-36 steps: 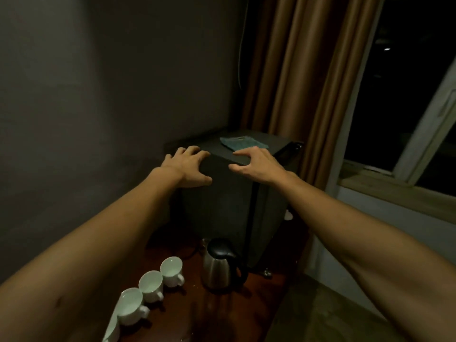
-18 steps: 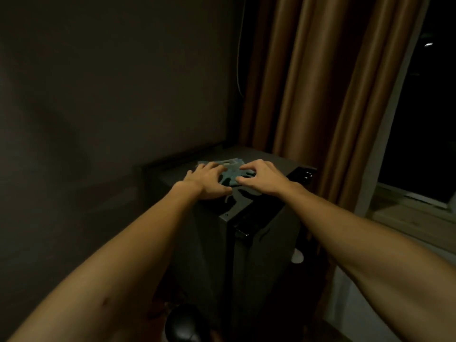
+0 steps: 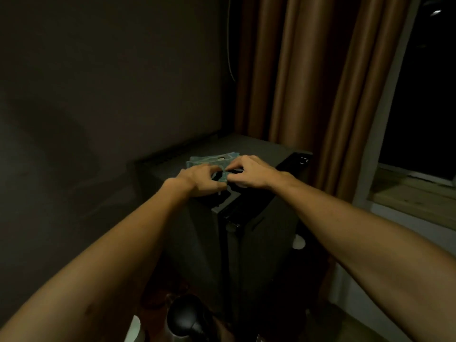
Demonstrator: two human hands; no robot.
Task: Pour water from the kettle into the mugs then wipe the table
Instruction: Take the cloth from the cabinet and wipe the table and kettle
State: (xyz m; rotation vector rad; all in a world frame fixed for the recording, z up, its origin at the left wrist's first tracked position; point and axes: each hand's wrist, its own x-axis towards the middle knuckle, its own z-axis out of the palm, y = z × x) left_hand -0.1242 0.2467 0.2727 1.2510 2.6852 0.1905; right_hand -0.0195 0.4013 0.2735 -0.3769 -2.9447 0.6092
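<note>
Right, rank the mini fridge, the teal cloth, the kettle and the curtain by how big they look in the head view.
1. curtain, largest
2. mini fridge
3. kettle, cut off by the bottom edge and near the camera, so its rank is unsure against
4. teal cloth, partly covered by the left hand and right hand

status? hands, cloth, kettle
Left hand and right hand both pinch the cloth on the fridge. Kettle below, untouched. Nothing in the way.
</note>
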